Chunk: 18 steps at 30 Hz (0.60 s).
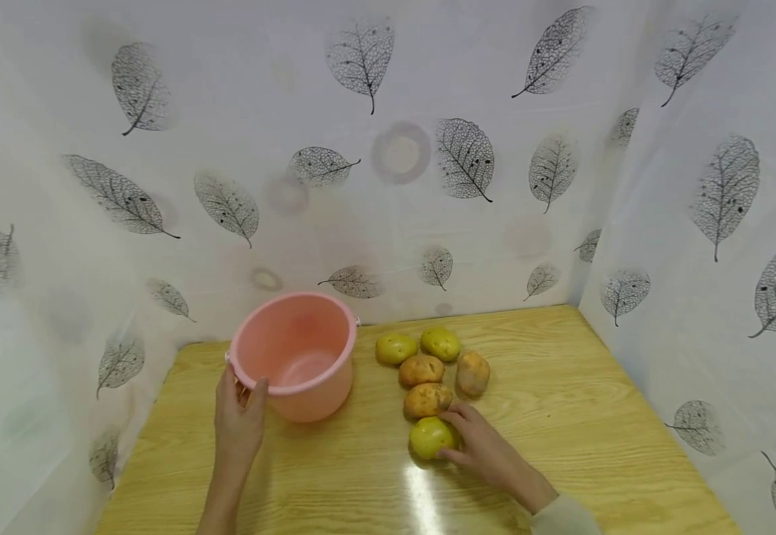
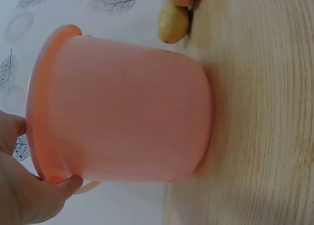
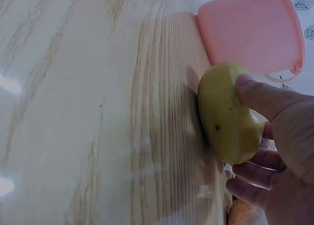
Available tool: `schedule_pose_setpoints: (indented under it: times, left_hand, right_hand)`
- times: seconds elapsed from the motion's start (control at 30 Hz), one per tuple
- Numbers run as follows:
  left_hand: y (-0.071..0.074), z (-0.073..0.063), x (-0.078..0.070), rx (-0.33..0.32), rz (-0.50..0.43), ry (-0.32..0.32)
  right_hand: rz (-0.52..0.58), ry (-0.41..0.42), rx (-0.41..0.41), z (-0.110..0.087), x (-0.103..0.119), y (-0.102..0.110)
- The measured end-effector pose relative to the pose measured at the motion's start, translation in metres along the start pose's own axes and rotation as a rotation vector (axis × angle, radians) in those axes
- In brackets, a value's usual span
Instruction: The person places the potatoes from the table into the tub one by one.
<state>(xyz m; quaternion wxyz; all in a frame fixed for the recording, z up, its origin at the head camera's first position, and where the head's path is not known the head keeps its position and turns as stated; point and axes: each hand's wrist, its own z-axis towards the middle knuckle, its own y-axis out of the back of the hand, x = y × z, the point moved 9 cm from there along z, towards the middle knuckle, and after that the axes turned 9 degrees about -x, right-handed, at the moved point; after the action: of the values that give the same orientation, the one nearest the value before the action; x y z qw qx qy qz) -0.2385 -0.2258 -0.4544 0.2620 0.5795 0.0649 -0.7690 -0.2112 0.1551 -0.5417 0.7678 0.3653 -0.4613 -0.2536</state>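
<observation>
A pink plastic bucket stands upright on the wooden table, left of the potatoes. My left hand grips its rim at the near left side, thumb on the outer wall in the left wrist view. At the front of the potato group lies a greenish-yellow potato. My right hand holds that potato from the right, with the thumb on one side and the fingers partly hidden behind it. In the right wrist view the potato seems close to the tabletop; whether it touches cannot be told.
Behind the held potato lie two brown potatoes, a nearer one and a farther one. Another brown potato is to their right. Two greenish potatoes sit at the back. A leaf-patterned curtain borders the table.
</observation>
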Motion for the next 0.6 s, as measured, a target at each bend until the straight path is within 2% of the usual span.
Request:
schedule_pose_setpoints:
  times: [0.17,0.33,0.6]
  left_hand:
    - [0.000,0.001,0.002,0.014,0.013,0.024]
    - [0.001,0.002,0.005,0.023,0.031,0.047]
    - [0.000,0.006,0.005,0.048,0.026,0.034]
  right_hand:
    - [-0.007,0.008,-0.006,-0.001,-0.001,-0.003]
    - [0.021,-0.028,0.024,-0.002,-0.003,-0.008]
    - [0.049,-0.077,0.070,-0.004,-0.006,-0.013]
